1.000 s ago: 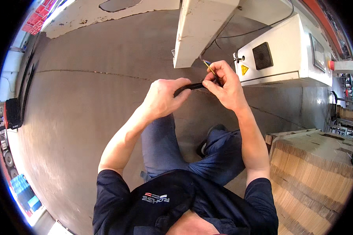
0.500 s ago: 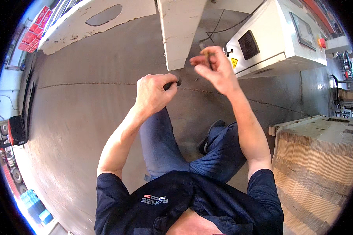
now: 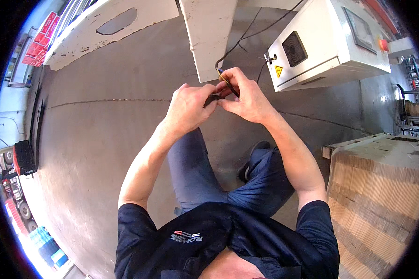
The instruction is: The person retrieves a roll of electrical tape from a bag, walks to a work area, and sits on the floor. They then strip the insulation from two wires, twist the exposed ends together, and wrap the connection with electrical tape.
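Note:
My left hand [image 3: 187, 109] is closed around a small black object [image 3: 212, 99] that shows between its thumb and forefinger; its kind is mostly hidden. Right beside it, my right hand [image 3: 247, 101] pinches a black cable [image 3: 228, 85] with a strip of yellow along it. The fingertips of both hands meet just below the lower end of a white metal post [image 3: 206, 42]. From my right fingers the cable runs upward past the post.
A white control cabinet [image 3: 312, 65] with a fan grille and warning sign stands at upper right. Stacked flat cardboard [image 3: 377, 200] lies at lower right. A white machine frame [image 3: 111, 35] with an oval opening crosses the upper left. Grey floor [image 3: 93, 135] lies beneath me.
My right hand has come down and left to my left hand, with the cable now clearly visible in its fingers. My left hand has shifted slightly right, still holding the black object.

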The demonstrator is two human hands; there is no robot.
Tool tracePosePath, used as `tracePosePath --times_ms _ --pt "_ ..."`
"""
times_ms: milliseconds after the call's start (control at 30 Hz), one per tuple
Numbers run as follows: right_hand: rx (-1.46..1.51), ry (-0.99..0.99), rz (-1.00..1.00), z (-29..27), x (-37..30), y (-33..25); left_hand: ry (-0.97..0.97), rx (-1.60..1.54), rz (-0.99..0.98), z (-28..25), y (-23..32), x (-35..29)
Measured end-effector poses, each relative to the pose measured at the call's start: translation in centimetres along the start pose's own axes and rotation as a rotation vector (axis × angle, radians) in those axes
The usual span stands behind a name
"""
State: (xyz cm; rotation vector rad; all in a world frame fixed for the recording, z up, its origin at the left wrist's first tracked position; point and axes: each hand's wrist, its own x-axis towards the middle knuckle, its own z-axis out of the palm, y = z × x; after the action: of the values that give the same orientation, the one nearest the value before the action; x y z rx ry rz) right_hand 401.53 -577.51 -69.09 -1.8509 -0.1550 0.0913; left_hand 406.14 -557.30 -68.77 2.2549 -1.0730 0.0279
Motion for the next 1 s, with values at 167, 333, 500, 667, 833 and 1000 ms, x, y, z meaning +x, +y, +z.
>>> tracePosePath --times_ms 167,333,500,667,833,1000 --pt "-0.085 -0.004 0.020 -0.1 0.3 0.6 -0.014 0.023 0.014 0.1 -0.2 -0.5" --pt "-0.117 -0.002 -0.012 0.4 0.4 0.2 -0.039 0.071 -0.092 0.3 -0.3 -0.3" --pt "-0.171 0.020 -0.014 1.1 0.8 0.4 -0.017 0.094 -0.124 0.7 -0.9 -0.8" --pt "-0.301 0.104 -0.078 2.2 0.8 1.0 -0.101 0.291 -0.183 0.8 -0.7 -0.6" --pt "-0.376 0.112 -0.017 4.0 1.6 2.5 -0.113 -0.007 -0.373 3.2 -2.6 -1.6" --pt "-0.498 0.139 0.031 5.0 1.8 5.1 -0.004 0.029 -0.454 5.8 -2.7 -2.1"
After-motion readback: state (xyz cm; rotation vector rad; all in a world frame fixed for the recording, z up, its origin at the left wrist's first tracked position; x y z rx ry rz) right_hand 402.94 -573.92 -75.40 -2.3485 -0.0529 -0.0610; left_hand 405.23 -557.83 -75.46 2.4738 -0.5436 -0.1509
